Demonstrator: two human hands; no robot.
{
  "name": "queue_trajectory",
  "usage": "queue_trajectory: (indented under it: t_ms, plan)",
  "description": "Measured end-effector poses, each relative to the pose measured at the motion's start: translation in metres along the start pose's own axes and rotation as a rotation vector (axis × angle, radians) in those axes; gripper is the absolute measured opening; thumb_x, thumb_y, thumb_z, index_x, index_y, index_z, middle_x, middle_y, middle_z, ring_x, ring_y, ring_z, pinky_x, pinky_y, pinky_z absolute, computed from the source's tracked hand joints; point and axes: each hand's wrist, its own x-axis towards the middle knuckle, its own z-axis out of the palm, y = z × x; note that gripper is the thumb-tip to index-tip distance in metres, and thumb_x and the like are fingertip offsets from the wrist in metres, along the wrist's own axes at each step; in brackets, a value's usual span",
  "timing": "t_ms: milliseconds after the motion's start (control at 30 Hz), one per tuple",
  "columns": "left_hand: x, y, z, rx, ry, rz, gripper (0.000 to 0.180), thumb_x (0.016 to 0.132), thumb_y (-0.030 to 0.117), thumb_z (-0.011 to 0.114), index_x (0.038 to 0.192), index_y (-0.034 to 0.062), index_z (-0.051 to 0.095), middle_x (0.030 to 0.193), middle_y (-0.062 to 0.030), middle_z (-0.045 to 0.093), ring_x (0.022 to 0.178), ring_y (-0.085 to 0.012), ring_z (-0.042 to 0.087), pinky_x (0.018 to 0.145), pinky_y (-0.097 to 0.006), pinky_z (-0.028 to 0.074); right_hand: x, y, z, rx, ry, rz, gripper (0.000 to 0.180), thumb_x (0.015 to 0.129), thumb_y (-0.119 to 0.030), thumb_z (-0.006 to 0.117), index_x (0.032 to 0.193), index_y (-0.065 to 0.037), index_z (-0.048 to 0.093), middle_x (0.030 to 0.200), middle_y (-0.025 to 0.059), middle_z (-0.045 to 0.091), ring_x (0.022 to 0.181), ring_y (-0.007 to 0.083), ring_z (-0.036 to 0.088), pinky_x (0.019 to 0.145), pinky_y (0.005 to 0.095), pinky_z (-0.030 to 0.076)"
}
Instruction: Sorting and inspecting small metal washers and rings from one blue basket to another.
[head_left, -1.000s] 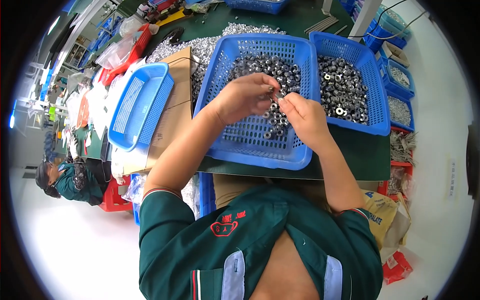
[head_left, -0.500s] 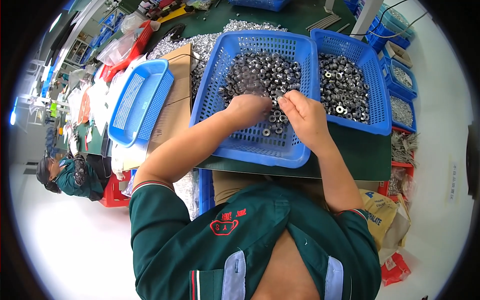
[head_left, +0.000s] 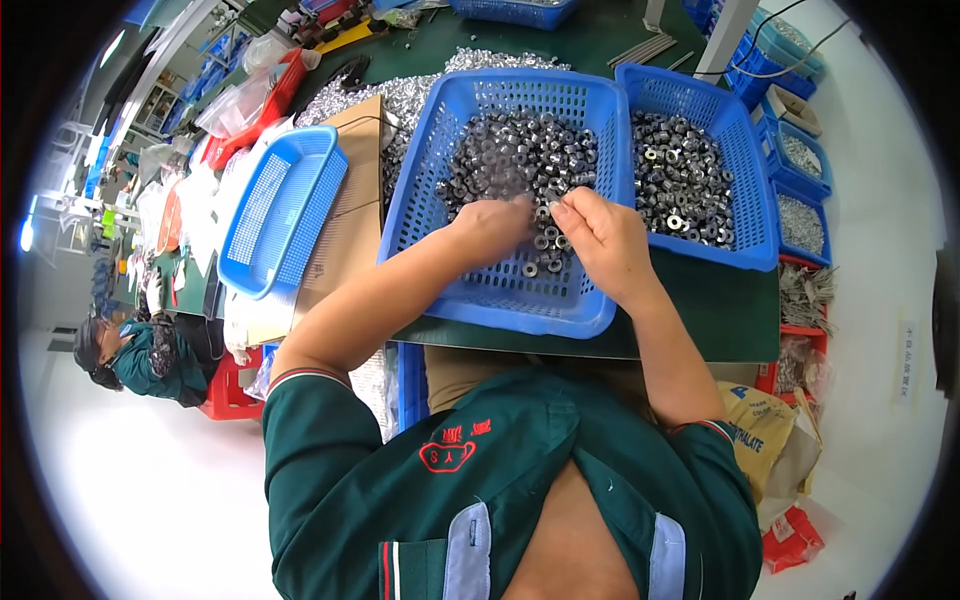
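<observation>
The right hand (head_left: 605, 245) pinches its fingers narrow, contents unclear; the left hand's (head_left: 492, 228) fingers blur, state untellable. Best work low over the silvery ring-shaped metal pieces (head_left: 570, 150) inside the blue perforated plastic basket (head_left: 510, 319), by the green table's (head_left: 700, 325) near edge.

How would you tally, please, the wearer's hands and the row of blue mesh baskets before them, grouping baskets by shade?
Hands: 2 (left hand, right hand)
Darker blue baskets: 2 (middle basket and right basket, both holding dark metal parts)
Lighter blue baskets: 1 (left basket)
Total: 5
</observation>
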Motion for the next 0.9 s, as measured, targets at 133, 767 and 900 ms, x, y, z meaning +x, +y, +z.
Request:
queue_trajectory:
  t_ms: [133,767,900]
  plan:
    - [0.006,-0.012,-0.013,-0.573,-0.041,0.035,0.031,0.086,0.024,0.057,0.101,-0.0038,0.055,0.083,-0.0177,0.065,0.081,-0.0283,0.066,0.070,-0.038,0.049,0.000,-0.003,-0.003,-0.006,0.007,0.008,0.026,0.091,-0.025,0.056,0.076,-0.004,0.056,0.061,0.0150,0.056,0.055,0.0329,0.057,0.049,0.0403,0.040]
    - [-0.014,-0.009,-0.038,-1.713,-0.191,0.243,0.017,0.088,0.010,0.062,0.103,0.0035,0.058,0.078,-0.0005,0.054,0.065,-0.0081,0.046,0.057,-0.022,0.035,0.000,-0.003,-0.002,-0.035,-0.054,0.046,0.018,0.089,-0.021,0.060,0.084,-0.003,0.060,0.062,0.0121,0.056,0.052,0.0233,0.055,0.051,0.0329,0.041]
    - [-0.017,-0.003,-0.037,-1.592,-0.103,0.279,0.017,0.091,0.016,0.061,0.101,0.0029,0.058,0.077,-0.0017,0.056,0.062,-0.0070,0.044,0.056,-0.020,0.034,0.000,-0.001,0.002,-0.084,-0.016,0.002,0.020,0.086,-0.022,0.061,0.075,-0.006,0.056,0.061,0.0139,0.056,0.056,0.0327,0.057,0.049,0.0415,0.041]
